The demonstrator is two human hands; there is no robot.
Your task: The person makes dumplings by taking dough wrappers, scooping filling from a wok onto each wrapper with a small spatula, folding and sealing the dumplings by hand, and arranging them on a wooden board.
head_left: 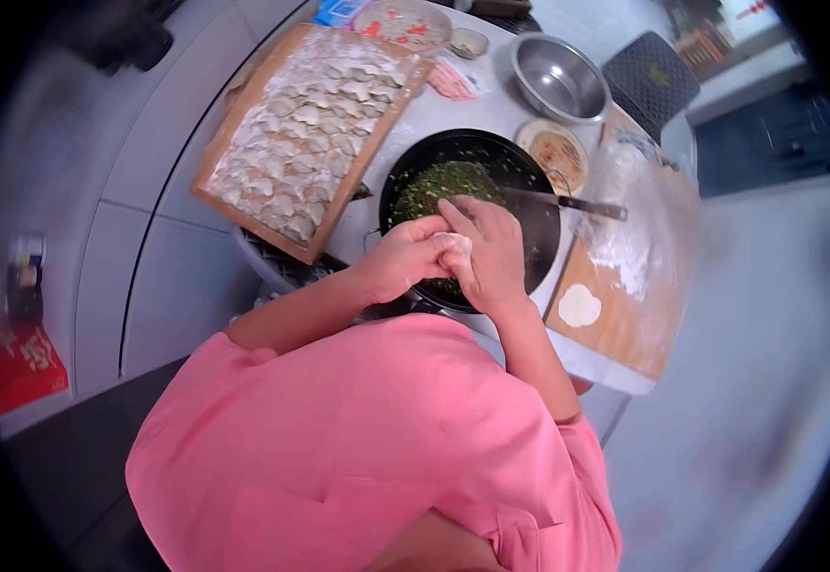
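Note:
Over the near side of a black pan (pixel 546 257), my left hand (pixel 404 257) and my right hand (pixel 491 243) meet around a pale dumpling (pixel 454 244). Both sets of fingers are closed on its dough, and much of it is hidden by them. Chopped green filling (pixel 448 186) lies in the pan below. A knife-like utensil with a dark handle (pixel 594 207) rests across the pan's right rim. One round dough wrapper (pixel 579 306) lies flat on the floured wooden board (pixel 615 329) to the right.
A wooden tray (pixel 327 224) at the left carries rows of floured dumplings (pixel 291 153). Behind the pan stand a steel bowl (pixel 560 78), a plate with brownish food (pixel 558 153) and a small bowl (pixel 469 43). Clear plastic (pixel 658 214) covers part of the right board.

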